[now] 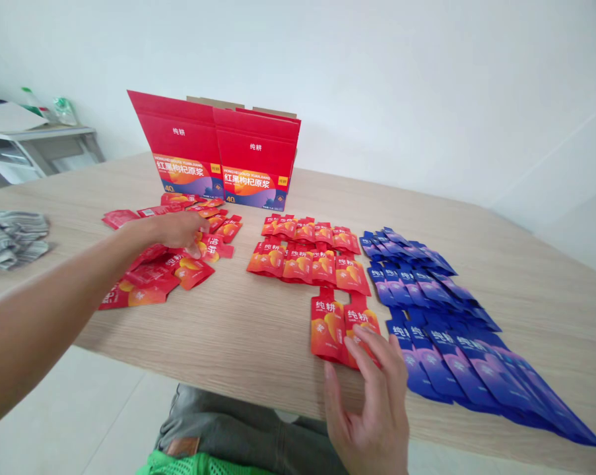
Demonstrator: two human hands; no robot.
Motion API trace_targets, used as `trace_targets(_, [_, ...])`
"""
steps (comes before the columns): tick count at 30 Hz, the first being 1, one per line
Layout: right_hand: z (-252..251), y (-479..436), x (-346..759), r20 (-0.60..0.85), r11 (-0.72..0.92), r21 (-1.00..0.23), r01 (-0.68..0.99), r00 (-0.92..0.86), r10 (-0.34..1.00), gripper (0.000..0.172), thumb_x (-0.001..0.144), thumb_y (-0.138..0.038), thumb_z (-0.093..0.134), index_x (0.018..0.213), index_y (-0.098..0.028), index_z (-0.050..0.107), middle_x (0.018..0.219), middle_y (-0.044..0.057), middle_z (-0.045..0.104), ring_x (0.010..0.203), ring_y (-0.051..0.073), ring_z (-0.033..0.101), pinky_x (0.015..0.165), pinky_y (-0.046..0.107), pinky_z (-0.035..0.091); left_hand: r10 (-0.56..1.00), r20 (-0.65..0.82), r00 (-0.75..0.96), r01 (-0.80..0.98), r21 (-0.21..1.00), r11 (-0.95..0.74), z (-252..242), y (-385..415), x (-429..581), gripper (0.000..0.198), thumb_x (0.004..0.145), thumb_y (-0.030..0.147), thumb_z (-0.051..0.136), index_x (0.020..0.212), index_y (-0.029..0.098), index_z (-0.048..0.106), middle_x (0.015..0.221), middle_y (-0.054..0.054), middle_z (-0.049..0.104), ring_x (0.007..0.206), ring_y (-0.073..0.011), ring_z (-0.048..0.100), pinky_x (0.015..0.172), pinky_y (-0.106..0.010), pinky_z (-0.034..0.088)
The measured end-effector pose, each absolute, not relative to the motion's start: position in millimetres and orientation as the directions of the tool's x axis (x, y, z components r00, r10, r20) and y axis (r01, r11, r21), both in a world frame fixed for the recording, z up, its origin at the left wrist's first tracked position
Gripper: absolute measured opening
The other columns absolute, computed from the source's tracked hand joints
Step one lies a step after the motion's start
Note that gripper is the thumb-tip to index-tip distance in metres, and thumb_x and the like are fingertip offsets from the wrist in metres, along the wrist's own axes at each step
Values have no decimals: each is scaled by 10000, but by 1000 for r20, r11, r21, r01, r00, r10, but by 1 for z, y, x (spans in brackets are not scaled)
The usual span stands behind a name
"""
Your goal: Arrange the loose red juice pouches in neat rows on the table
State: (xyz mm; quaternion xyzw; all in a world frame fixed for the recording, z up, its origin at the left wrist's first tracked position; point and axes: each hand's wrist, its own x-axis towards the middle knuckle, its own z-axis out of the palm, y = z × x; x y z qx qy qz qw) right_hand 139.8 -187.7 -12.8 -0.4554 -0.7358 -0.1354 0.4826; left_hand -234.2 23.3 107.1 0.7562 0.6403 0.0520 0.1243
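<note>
My left hand [181, 231] reaches out over a loose heap of red sachets [164, 270] on the wooden table [258, 343], fingers curled down onto one sachet; whether it grips the sachet I cannot see. My right hand [371, 402] lies open near the front edge, fingertips resting on the lower edge of two red sachets [340, 326] laid side by side. Behind them two neat rows of red sachets [310, 254] overlap each other. To the right, rows of blue sachets [446, 323] fan out in overlapping lines.
Two red printed cartons [223, 155] stand open at the back of the table. A folded grey striped cloth [10, 237] lies at the far left. A grey shelf unit [35, 148] stands by the white wall. My lap shows below the table edge.
</note>
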Motion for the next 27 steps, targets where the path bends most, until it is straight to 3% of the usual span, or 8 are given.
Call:
trace_targets(3, [-13,-189,140,836,551,-234,801,-124,535,353,1025,-150,653,1369,-84,610,1435,213,595,1378,316,578,1294,635,348,975,-44,217,958,201,-204,115,14,-229,252,748,-105,780,844,106,682,648,109,522,690,-118,467,652,-168,261])
trace_targets(8, [-10,-191,144,816,548,-261,795,-122,565,346,1039,-171,634,1378,-112,605,1446,200,597,1388,318,579,1282,645,352,978,48,203,962,179,-208,125,2,-225,316,839,-29,735,696,171,536,598,94,507,655,-118,437,643,-215,254])
trace_targets(11, [-2,-189,155,806,525,-289,800,-92,585,325,1047,-208,639,1362,-135,611,1434,197,608,1377,333,586,1233,635,408,984,103,149,933,315,-174,128,-11,-217,246,855,62,748,730,184,576,593,84,551,630,-121,461,633,-231,292])
trace_targets(13, [3,-186,165,814,505,-275,818,-81,575,314,1045,-222,652,1348,-147,618,1404,192,626,1341,336,607,1213,637,426,990,90,109,841,523,-140,124,-28,-204,225,849,180,784,747,195,584,585,77,564,578,-115,456,592,-237,308])
trace_targets(15, [6,-181,174,821,485,-253,837,-79,566,311,1044,-227,657,1343,-153,615,1382,193,634,1312,339,620,1206,650,427,996,8,92,645,761,-65,111,-49,-184,282,811,339,831,779,204,585,585,74,572,513,-101,429,535,-235,307])
trace_targets(17, [6,-178,179,818,470,-249,847,-75,570,306,1046,-228,651,1340,-155,609,1374,200,634,1298,345,624,1196,662,431,992,-74,106,416,909,23,91,-71,-158,406,735,485,869,783,211,574,564,78,550,467,-89,405,495,-225,300])
trace_targets(21, [2,-176,180,806,488,-252,836,-98,584,307,1043,-200,639,1345,-160,596,1363,189,643,1301,337,623,1224,666,400,954,-222,203,268,949,164,47,-101,-115,466,663,536,881,730,210,554,547,54,564,472,-100,475,466,-216,343])
trace_targets(27, [-5,-178,178,744,519,-243,820,-185,642,277,1064,-216,616,1337,-178,591,1355,142,660,1298,285,634,1315,627,266,973,-178,149,278,951,132,31,-103,-98,366,721,462,820,803,218,560,603,48,604,482,-124,551,463,-233,423])
